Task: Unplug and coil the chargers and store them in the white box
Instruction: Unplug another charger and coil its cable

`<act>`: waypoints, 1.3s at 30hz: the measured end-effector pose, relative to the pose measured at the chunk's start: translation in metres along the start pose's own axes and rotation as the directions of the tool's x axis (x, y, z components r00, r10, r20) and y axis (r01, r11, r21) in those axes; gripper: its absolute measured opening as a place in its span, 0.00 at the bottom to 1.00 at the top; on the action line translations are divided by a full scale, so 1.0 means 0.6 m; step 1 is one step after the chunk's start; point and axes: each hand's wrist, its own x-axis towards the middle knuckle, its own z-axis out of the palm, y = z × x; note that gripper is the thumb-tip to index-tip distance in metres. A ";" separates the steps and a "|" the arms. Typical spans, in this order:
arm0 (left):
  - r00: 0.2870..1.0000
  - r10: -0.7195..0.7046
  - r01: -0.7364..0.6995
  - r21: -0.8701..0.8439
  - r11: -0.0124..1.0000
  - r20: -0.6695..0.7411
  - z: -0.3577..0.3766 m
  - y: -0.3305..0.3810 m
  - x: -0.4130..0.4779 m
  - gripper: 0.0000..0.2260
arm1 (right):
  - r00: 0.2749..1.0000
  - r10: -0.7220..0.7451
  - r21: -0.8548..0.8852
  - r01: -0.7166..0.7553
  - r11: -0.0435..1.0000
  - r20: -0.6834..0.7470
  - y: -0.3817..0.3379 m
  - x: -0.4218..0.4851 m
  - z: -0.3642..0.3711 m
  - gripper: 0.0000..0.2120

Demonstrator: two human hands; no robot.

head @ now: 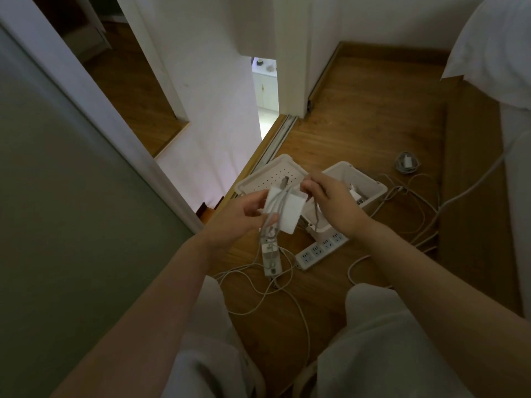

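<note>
My left hand (240, 218) grips a square white charger brick (288, 212) with several loops of its grey cable laid across it. My right hand (334, 201) pinches the same cable (316, 209) just to the right, and a strand hangs down from it. Both hands are above the open white box (370, 183), which has a small white charger (356, 193) inside. The box's perforated lid (275, 175) lies beside it on the left. A coiled charger (406, 163) lies on the floor farther right.
Two white power strips (319, 249) (271, 255) lie on the wooden floor before my knees, with loose white cables (273, 291) tangled around them. A sliding door track (280, 136) runs on the left, and white bedding (494, 53) hangs at the right.
</note>
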 end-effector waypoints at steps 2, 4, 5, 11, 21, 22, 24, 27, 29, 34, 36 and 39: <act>1.000 0.009 -0.007 -0.097 0.995 0.014 0.008 0.000 0.002 0.17 | 0.994 0.100 0.081 -0.102 0.991 0.036 0.018 -0.011 0.014 0.16; 1.000 0.010 -0.010 -0.157 0.988 0.002 0.016 -0.002 0.005 0.17 | 0.984 0.164 0.119 -0.172 0.978 0.077 0.031 -0.025 0.027 0.18; 1.000 0.004 -0.006 -0.185 0.983 -0.015 0.020 -0.003 0.007 0.17 | 0.979 0.180 0.112 -0.189 0.976 0.092 0.033 -0.030 0.032 0.18; 0.975 -0.060 -0.012 -0.319 0.948 -0.216 0.033 -0.010 0.018 0.15 | 0.921 0.287 -0.086 -0.274 0.958 0.263 0.032 -0.056 0.073 0.13; 0.925 -0.130 -0.063 -0.481 0.874 -0.357 0.062 -0.014 0.031 0.17 | 0.959 0.178 -0.176 -0.140 0.974 0.222 0.016 -0.078 0.079 0.10; 0.922 -0.138 -0.082 -0.533 0.842 -0.361 0.063 -0.010 0.032 0.17 | 0.951 0.186 -0.167 -0.147 0.975 0.246 0.016 -0.079 0.079 0.09; 0.920 -0.148 -0.121 -0.622 0.774 -0.363 0.064 -0.003 0.033 0.18 | 0.924 0.209 -0.152 -0.167 0.974 0.321 0.016 -0.084 0.081 0.09; 0.909 -0.175 -0.138 -0.670 0.730 -0.378 0.060 -0.002 0.031 0.19 | 0.859 0.262 -0.153 -0.215 0.964 0.441 0.018 -0.095 0.082 0.11; 0.886 -0.189 -0.112 -0.590 0.799 -0.423 0.058 -0.006 0.031 0.19 | 0.822 0.300 -0.195 -0.232 0.953 0.484 0.019 -0.102 0.081 0.12; 0.846 0.047 -0.002 0.085 0.996 -0.531 0.057 -0.029 0.039 0.17 | 0.903 0.223 -0.217 -0.150 0.965 0.368 0.003 -0.113 0.088 0.08; 0.854 0.151 -0.016 0.265 0.964 -0.497 0.058 -0.040 0.037 0.17 | 0.941 0.168 -0.178 -0.120 0.977 0.293 -0.008 -0.117 0.092 0.09; 0.862 0.227 -0.042 0.381 0.923 -0.454 0.053 -0.056 0.034 0.18 | 0.957 0.150 -0.188 -0.104 0.977 0.250 -0.015 -0.115 0.084 0.14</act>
